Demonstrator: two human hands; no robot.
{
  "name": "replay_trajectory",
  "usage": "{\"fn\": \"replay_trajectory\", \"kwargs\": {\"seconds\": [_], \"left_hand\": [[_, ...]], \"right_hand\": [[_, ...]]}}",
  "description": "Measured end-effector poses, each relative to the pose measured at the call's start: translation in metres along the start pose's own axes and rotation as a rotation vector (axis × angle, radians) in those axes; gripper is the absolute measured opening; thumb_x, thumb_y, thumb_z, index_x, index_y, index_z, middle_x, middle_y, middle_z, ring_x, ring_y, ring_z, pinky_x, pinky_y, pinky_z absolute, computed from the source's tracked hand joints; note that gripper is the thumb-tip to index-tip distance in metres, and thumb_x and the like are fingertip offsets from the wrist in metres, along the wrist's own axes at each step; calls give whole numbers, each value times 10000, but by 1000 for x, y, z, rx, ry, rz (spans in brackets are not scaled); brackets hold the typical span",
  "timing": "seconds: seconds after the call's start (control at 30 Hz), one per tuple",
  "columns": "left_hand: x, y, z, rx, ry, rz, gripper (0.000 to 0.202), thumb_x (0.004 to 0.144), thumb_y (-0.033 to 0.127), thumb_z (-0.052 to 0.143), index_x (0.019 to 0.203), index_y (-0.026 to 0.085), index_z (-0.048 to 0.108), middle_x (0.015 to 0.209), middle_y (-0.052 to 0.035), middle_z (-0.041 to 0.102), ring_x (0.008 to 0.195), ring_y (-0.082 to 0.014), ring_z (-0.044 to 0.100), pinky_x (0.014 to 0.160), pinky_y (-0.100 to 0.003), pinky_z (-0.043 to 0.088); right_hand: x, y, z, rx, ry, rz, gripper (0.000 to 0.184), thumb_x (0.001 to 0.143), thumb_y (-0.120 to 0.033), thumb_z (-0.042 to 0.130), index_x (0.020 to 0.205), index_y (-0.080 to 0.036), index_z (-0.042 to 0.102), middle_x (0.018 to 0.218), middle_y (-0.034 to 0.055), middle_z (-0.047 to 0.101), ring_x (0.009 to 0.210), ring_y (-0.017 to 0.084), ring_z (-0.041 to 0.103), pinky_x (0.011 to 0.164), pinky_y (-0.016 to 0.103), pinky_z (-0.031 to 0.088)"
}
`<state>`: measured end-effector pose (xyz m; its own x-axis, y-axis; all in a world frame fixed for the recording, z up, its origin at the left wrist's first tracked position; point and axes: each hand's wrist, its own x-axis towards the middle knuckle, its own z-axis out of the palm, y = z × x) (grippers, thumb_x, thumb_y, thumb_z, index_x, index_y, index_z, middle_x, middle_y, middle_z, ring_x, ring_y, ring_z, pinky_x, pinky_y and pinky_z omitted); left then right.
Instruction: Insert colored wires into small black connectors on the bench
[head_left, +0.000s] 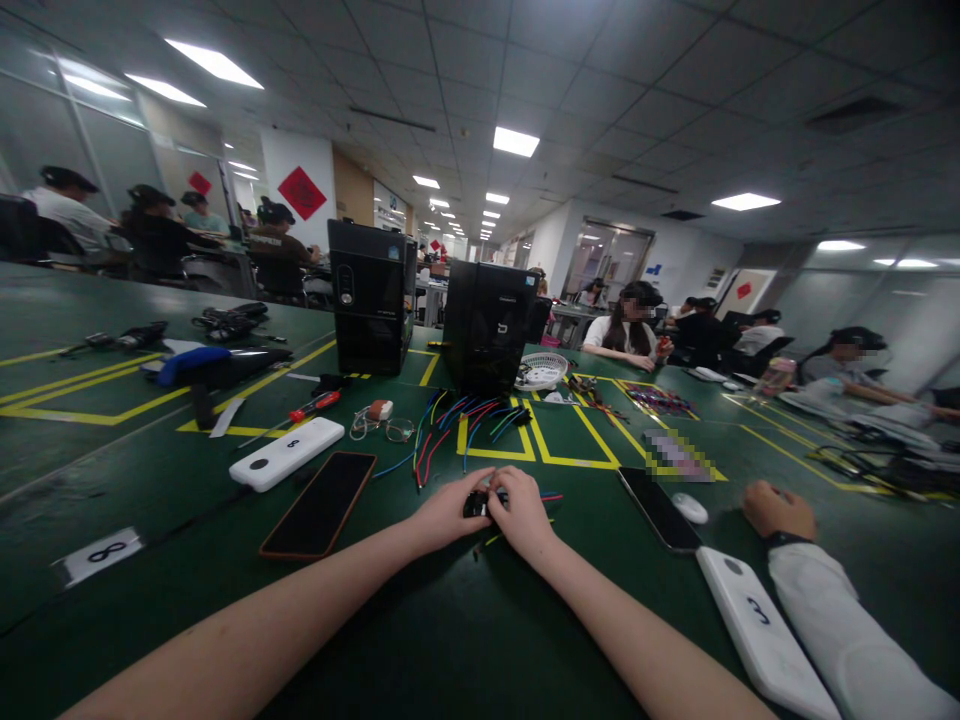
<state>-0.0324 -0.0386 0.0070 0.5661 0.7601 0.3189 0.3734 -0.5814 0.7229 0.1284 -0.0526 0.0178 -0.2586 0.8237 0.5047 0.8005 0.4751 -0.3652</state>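
Both of my hands meet over the green table [420, 620], closed around a small black part [475, 503]. My left hand [448, 512] grips it from the left, while my right hand [523, 508] presses its fingers on the other side. The fingers cover most of the part, so its kind is unclear. Short wire ends in red and blue [553, 497] stick out beyond my right hand. Just past my hands lie several loose wires [427, 450] in red, blue, green and yellow.
Two black computer towers [367, 300] stand at the back. On the left are a phone [321, 505], a white power bank [287, 453], a red screwdriver [315, 405] and eyeglasses [399, 430]. To the right, a co-worker's hand [780, 512] rests near another phone [660, 510] and a white power bank [761, 625].
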Motion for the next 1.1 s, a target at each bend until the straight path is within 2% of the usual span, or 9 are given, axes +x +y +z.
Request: {"fn": "replay_trajectory", "kwargs": {"seconds": [0.27,0.5,0.67,0.73,0.83,0.93,1.0,1.1], "left_hand": [[1,3,-1,-18,19,-29,718,688,229,669,1324,230,334,1234,-83,536,1149,-245,482,979,-363,351],[1,2,0,-43,18,-66,746,672,223,684,1326,217,326,1192,-91,566,1122,-251,503,957,-370,363],[0,2,0,-55,26,-82,746,672,215,684,1324,229,322,1147,-71,589,1083,-236,527,937,-350,377],[0,1,1,-41,57,-102,731,673,216,681,1316,228,334,1118,-66,599,1065,-236,533,931,-351,379],[1,-4,3,-23,124,-132,681,696,202,652,1305,215,348,1097,-64,602,1044,-229,542,938,-349,370],[3,-10,4,-10,160,-135,649,713,189,627,1299,202,349,1081,-54,608,1036,-219,542,944,-344,365],[3,-13,4,2,162,-120,643,718,195,623,1299,207,348,1094,-49,604,1046,-219,536,952,-345,359],[2,-15,4,15,149,-91,653,716,204,626,1304,220,344,1115,-45,595,1062,-220,525,965,-348,346]], "right_hand": [[-2,2,-1,28,27,16,92,778,-150,444,783,-194,525,875,40,552,891,189,495,834,362,341],[1,4,-3,96,-47,70,86,753,-134,468,735,-193,528,884,23,569,920,187,499,871,378,319],[7,7,-18,187,77,80,97,799,-172,430,754,-187,515,832,36,559,846,173,514,804,332,372],[8,6,-28,205,103,21,93,812,-182,429,782,-185,518,847,46,553,854,171,510,792,316,381],[5,2,-37,203,-49,-144,80,804,-162,455,797,-185,532,854,42,554,843,157,509,769,286,389],[0,-1,-35,148,-194,-255,76,778,-157,509,819,-189,564,884,36,567,864,155,510,791,292,381],[-1,0,-30,94,-174,-245,128,777,-163,522,887,-194,577,945,45,567,917,167,502,825,314,366],[0,7,-25,10,-102,-154,213,790,-144,501,987,-193,570,996,61,563,956,177,494,829,323,359]]}}
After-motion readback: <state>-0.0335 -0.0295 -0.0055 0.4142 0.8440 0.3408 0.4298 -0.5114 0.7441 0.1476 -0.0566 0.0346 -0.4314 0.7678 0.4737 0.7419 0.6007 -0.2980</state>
